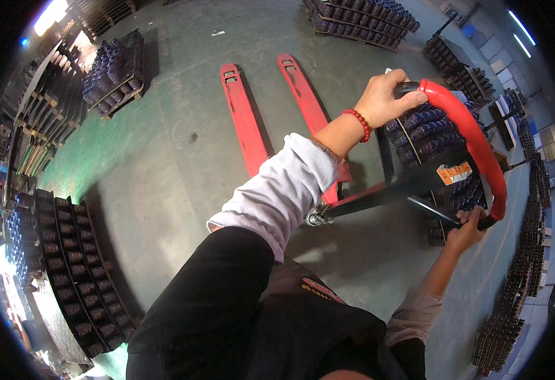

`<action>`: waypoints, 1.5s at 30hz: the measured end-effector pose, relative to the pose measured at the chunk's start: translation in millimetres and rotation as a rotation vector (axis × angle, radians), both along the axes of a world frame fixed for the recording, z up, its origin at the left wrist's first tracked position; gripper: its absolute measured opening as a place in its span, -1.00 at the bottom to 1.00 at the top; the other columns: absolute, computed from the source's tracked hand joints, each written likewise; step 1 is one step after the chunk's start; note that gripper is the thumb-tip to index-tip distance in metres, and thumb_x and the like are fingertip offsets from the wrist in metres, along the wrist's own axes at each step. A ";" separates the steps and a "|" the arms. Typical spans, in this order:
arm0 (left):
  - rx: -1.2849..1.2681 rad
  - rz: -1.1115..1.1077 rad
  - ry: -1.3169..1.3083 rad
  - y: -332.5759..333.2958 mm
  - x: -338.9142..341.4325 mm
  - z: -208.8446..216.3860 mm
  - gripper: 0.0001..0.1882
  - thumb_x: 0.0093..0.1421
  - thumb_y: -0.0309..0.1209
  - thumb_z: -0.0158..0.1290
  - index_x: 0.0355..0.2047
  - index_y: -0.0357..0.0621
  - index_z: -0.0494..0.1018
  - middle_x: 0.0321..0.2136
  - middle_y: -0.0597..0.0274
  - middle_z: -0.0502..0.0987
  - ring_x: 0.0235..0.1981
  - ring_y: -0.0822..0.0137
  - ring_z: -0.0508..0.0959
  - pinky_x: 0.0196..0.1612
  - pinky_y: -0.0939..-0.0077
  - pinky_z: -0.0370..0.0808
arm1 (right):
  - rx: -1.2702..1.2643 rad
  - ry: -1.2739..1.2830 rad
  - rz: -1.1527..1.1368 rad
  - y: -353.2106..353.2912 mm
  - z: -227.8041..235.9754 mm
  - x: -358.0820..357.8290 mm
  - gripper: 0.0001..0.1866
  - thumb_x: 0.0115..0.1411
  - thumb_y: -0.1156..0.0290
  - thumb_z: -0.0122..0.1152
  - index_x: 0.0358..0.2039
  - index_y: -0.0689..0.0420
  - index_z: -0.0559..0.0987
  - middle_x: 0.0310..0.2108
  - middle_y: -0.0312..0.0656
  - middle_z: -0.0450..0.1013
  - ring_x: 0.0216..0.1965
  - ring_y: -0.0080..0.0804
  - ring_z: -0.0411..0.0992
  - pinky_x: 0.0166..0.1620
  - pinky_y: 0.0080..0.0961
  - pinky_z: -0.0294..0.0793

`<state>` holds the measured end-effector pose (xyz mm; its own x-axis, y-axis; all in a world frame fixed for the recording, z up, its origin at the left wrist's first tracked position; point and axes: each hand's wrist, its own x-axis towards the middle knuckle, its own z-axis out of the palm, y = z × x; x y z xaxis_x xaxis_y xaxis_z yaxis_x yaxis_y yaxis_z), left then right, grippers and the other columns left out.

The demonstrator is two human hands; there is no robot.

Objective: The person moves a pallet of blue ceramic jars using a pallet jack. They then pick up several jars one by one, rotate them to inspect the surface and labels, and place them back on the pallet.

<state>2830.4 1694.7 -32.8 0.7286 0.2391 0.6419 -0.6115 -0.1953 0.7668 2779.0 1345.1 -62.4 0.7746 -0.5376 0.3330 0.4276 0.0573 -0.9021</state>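
Note:
My left hand, with a red bead bracelet at the wrist, is closed round the upper end of the pallet jack's looped handle. My right hand grips the lower end of the same loop, where its red covering gives way to black. A dark shaft with an orange label runs from the handle down to the pallet jack's base. From there two red forks stretch away over the floor, with no load on them. My left forearm hides part of the nearer fork ends.
Stacked dark goods stand close on the left. Another loaded pallet is at the far left, near piled pallets. Beyond the forks is a further loaded pallet. Long rows of stacks line the right side. The floor is green-grey.

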 end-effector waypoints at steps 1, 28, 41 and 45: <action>0.005 0.011 -0.029 -3.1 23.4 -1.2 -0.55 0.05 -0.06 0.26 -0.44 -0.26 0.46 -0.64 0.20 0.44 -0.57 0.45 0.41 -0.47 0.47 0.38 | -0.006 0.009 -0.009 -6.2 -1.4 29.0 -0.86 0.16 0.55 0.24 -0.33 0.18 0.42 -0.68 -0.33 0.22 -0.67 -0.57 0.16 -0.50 -0.51 0.35; 0.041 0.108 -0.041 -37.2 487.0 1.4 -0.44 0.00 0.06 0.27 -0.40 -0.27 0.49 -0.61 -0.01 0.52 -0.53 0.23 0.59 -0.41 0.35 0.51 | -0.008 -0.105 0.243 -51.2 -10.0 612.8 -0.88 0.16 0.58 0.19 -0.37 0.15 0.41 -0.58 -0.30 0.31 -0.62 -0.52 0.28 -0.46 -0.45 0.45; 0.034 0.147 -0.019 -15.8 624.0 5.1 -0.54 0.03 -0.09 0.30 -0.43 -0.27 0.43 -0.62 0.04 0.45 -0.58 0.31 0.46 -0.46 0.37 0.43 | -0.247 -0.086 0.334 -32.0 -12.7 846.7 -0.88 0.25 0.39 0.18 -0.36 0.11 0.45 -0.55 -0.37 0.34 -0.53 -0.59 0.30 -0.40 -0.52 0.36; -0.015 0.152 -0.142 -2.9 681.1 2.7 -0.55 0.02 -0.09 0.29 -0.44 -0.25 0.42 -0.59 -0.04 0.46 -0.55 0.06 0.51 -0.45 0.26 0.44 | -0.272 -0.055 0.357 -11.8 -7.2 903.4 -0.85 0.28 0.33 0.15 -0.37 0.12 0.45 -0.55 -0.37 0.33 -0.49 -0.60 0.31 -0.38 -0.53 0.32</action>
<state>3511.6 1691.7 -30.1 0.5857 0.3492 0.7315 -0.6783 -0.2829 0.6781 3682.4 1333.4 -69.6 0.8731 -0.1267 0.4709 0.4716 -0.0263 -0.8814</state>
